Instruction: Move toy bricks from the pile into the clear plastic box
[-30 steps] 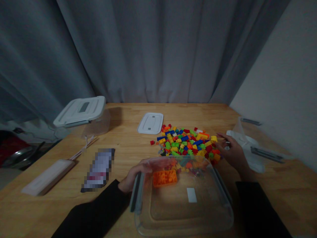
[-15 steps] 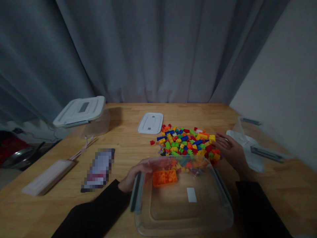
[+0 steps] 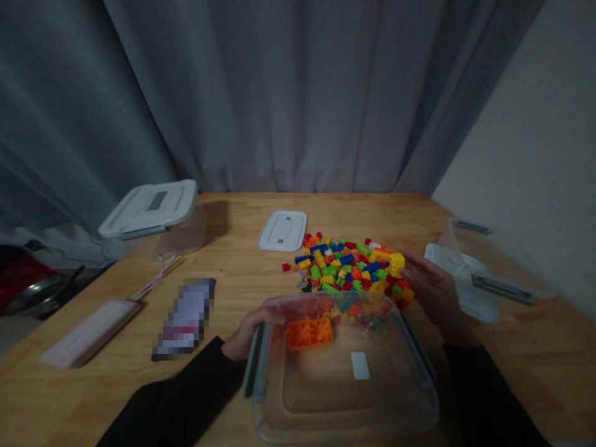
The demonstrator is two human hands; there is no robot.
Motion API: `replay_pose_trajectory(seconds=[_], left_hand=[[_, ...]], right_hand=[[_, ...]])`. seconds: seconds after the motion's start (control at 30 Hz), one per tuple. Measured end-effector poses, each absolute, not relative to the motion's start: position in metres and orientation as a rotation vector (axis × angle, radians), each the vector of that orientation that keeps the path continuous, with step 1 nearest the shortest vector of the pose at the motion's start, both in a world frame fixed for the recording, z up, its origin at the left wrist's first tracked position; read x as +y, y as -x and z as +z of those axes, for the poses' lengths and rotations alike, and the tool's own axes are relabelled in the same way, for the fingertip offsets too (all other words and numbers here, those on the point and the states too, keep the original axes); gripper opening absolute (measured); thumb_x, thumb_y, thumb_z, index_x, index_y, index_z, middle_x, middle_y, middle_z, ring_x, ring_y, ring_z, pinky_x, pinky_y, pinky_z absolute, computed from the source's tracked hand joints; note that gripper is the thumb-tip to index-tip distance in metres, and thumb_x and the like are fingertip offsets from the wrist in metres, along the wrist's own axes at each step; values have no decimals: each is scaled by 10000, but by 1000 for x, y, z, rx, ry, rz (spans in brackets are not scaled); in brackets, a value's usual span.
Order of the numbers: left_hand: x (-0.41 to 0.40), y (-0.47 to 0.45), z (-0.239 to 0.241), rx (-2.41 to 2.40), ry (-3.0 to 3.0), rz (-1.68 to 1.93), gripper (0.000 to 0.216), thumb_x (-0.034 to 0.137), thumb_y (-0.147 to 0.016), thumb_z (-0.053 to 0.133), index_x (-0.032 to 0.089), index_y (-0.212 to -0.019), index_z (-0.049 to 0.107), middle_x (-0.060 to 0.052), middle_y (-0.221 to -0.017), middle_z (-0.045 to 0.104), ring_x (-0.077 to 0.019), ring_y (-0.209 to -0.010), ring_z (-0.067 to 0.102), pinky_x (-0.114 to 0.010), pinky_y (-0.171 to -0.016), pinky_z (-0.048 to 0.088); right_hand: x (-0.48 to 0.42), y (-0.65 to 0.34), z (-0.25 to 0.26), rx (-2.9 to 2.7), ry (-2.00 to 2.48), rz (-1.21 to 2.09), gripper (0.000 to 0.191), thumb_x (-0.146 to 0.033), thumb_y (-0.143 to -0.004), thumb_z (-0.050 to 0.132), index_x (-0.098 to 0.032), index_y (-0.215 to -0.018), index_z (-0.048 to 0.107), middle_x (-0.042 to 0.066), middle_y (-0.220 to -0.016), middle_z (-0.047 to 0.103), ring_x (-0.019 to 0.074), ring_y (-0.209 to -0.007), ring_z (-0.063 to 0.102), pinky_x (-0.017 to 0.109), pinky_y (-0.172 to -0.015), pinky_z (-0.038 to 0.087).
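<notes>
A clear plastic box (image 3: 321,397) with grey side clips stands close in front of me, and a large orange building block (image 3: 310,334) lies inside it. My left hand (image 3: 256,326) is closed on the box's far left corner, its fingertips along the rim. Beyond the box spreads a pile of colourful building blocks (image 3: 342,264). At the pile's right side my right hand (image 3: 431,282) grips a yellow building block (image 3: 397,264) between thumb and fingers. Part of the pile shows through the box's clear far wall.
A lidded clear box (image 3: 153,214) stands at the far left. A white lid (image 3: 283,231) lies behind the pile. Another clear box (image 3: 470,273) with grey clips is at the right. A pale case (image 3: 90,332) and a pixelated flat object (image 3: 186,320) lie on the left.
The yellow block in my right hand has turned and come slightly toward me. My right-hand fingers have shifted around it. My left hand and the box have hardly moved.
</notes>
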State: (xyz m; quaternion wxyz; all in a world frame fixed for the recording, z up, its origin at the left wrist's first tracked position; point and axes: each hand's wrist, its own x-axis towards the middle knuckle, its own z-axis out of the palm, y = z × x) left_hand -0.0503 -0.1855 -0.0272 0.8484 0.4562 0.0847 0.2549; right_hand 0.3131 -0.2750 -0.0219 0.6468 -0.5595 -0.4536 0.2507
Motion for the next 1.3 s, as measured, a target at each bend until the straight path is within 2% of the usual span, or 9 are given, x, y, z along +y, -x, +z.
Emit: replay_pose_trajectory(seconds=[0.17, 0.27, 0.4, 0.6, 0.8, 1.13, 1.3], left_hand=[[-184, 51, -28, 162, -981, 539, 737, 223, -670, 488, 46, -1365, 659, -185, -1444, 648, -427, -1420, 505, -597, -1252, 177], [-185, 51, -27, 161, -964, 533, 751, 223, -669, 483, 42, -1380, 646, -187, -1454, 639, -423, -1431, 493, -591, -1254, 178], [-184, 51, -27, 158, -982, 530, 734, 226, -681, 477, 29, -1366, 656, -196, -1458, 633, -430, -1423, 500, -593, -1246, 201], [-184, 51, -28, 178, -968, 546, 736, 219, -662, 488, 59, -1356, 671, -168, -1438, 657, -411, -1431, 497, -573, -1252, 213], [-186, 50, -23, 192, -981, 543, 730, 229, -671, 487, 52, -1355, 671, -175, -1434, 659, -414, -1413, 517, -573, -1254, 220], [-185, 51, -27, 180, -986, 547, 712, 242, -688, 487, 49, -1347, 677, -184, -1454, 640, -426, -1444, 476, -589, -1251, 210], [-184, 50, -29, 157, -967, 530, 735, 237, -674, 497, 48, -1365, 662, -188, -1458, 636, -429, -1433, 490, -584, -1250, 207]], right_hand=[[-276, -302, -26, -1134, 1145, 680, 438, -349, -854, 797, -301, -1280, 707, 76, -1351, 710, 280, -1216, 684, 486, -1028, 579], [-278, -299, -28, -1135, 1127, 789, 377, -356, -869, 780, -306, -1239, 728, 68, -1303, 736, 271, -1174, 704, 476, -1000, 591], [-279, -297, -28, -1154, 1069, 839, 290, -337, -841, 808, -338, -1126, 758, 29, -1250, 753, 236, -1140, 709, 401, -973, 592], [-282, -294, -23, -1164, 1091, 886, 265, -376, -798, 842, -324, -1045, 762, 35, -1166, 760, 232, -1040, 722, 359, -860, 608], [-285, -288, -17, -1261, 1105, 904, 146, -336, -811, 836, -303, -943, 783, 34, -1124, 773, 225, -1036, 717, 362, -895, 582], [-284, -276, -7, -1368, 1016, 988, 173, -334, -773, 871, -290, -908, 771, 29, -1037, 762, 229, -1045, 700, 406, -945, 563], [-284, -276, -6, -1473, 990, 1038, 136, -312, -817, 841, -281, -927, 767, 40, -1090, 748, 225, -1079, 681, 414, -992, 529]])
